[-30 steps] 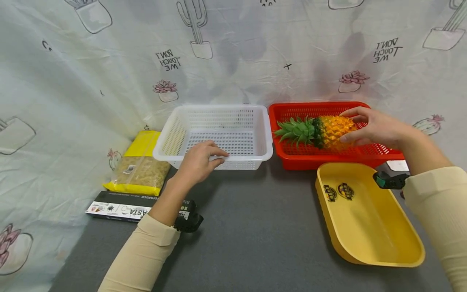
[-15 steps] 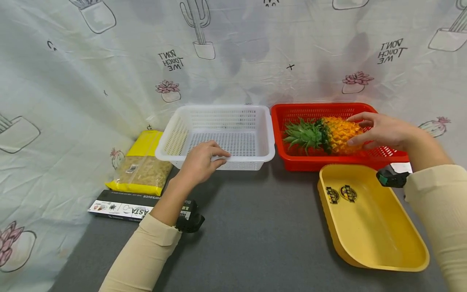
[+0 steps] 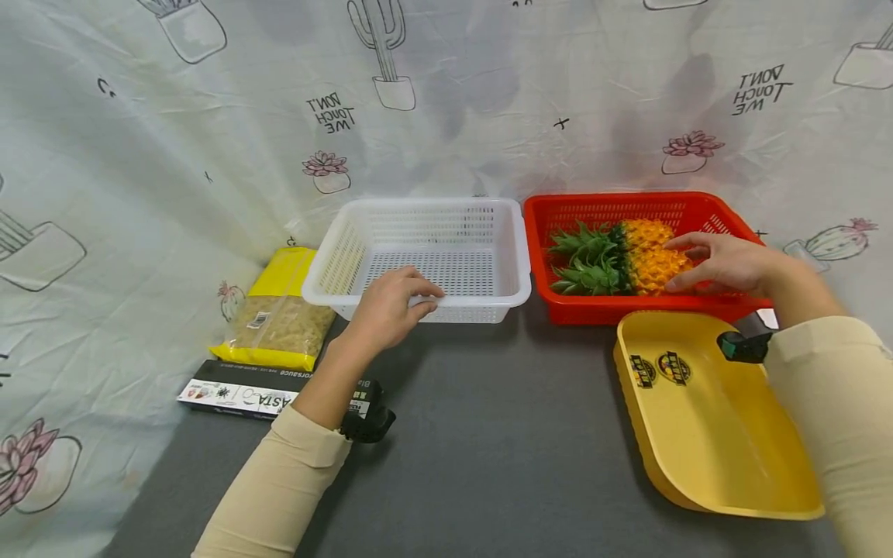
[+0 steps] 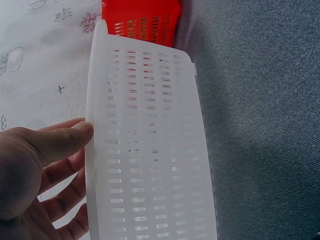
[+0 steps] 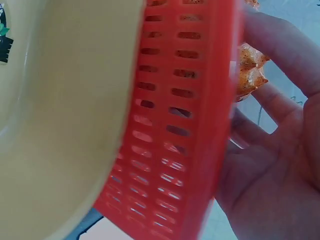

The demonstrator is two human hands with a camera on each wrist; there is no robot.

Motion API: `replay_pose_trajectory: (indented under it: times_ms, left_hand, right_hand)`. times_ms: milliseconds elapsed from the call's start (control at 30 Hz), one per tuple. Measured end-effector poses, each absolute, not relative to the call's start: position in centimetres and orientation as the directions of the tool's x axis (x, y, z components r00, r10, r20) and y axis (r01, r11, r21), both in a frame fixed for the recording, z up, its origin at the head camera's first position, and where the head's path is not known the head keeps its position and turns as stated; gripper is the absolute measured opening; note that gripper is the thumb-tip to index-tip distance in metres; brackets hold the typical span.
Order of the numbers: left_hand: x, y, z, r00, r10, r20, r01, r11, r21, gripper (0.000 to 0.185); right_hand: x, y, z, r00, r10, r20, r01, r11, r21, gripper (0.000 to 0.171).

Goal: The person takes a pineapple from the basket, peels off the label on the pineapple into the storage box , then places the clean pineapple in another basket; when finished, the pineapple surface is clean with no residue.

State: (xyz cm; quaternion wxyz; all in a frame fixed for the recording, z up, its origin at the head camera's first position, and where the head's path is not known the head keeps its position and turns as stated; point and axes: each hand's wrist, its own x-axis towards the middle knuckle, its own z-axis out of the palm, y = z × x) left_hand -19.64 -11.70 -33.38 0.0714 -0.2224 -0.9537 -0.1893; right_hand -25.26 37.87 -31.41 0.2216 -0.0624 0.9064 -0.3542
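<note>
My left hand [image 3: 391, 306] holds the front rim of a white perforated plastic basket [image 3: 335, 301]. In the left wrist view, the thumb [image 4: 62, 142] lies against that rim and the other fingers are on its inner side. To the right, a red perforated basket [image 3: 579, 311] contains two pineapples side by side, their green crowns pointing left. Around the right end of the front pineapple [image 3: 652, 271] my right hand [image 3: 732, 267] keeps its thumb and fingers. The basket wall hides part of this grip in the right wrist view. The rear pineapple [image 3: 638, 231] lies just behind.
A yellow tray [image 3: 718, 434] stands in front of the red basket, beneath my right forearm. Left of the white basket lie a yellow pasta bag [image 3: 275, 329] and a black-and-white pasta box [image 3: 233, 391], partly covered by my left arm. A patterned curtain [image 3: 446, 116] hangs behind.
My right hand has lowered the front pineapple into the red basket and toward its front wall, uncovering the rear pineapple and its crown. The left hand stays on the white basket's rim.
</note>
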Motion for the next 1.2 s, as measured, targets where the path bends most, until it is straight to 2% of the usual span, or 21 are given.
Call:
replay_pose_trajectory:
  times_ms: [267,567,967,1200]
  left_hand:
    - [-19.5,-11.7,-33.3,-0.894,0.400,0.202,0.447,0.826,0.343,0.021]
    - [-19.6,-11.9,-33.3,-0.892,0.400,0.209,0.449,0.829,0.334,0.020]
    - [-19.8,-11.9,-33.4,-0.882,0.428,0.199,0.471,0.825,0.312,0.021]
    - [-19.8,-12.4,-33.3,-0.883,0.426,0.197,0.469,0.826,0.314,0.020]
  right_hand:
    - [-25.1,38.2,-32.3,-0.890,-0.269,-0.368,0.063,0.727,-0.684,0.080]
    - [-25.2,38.1,-32.7,-0.908,-0.244,-0.339,0.012,0.796,-0.606,0.075]
    - [-24.3,37.6,-32.3,-0.919,-0.235,-0.316,-0.033,0.846,-0.533,0.077]
    - [-23.0,36.6,-31.3,-0.962,-0.189,-0.196,-0.082,0.889,-0.451,0.073]
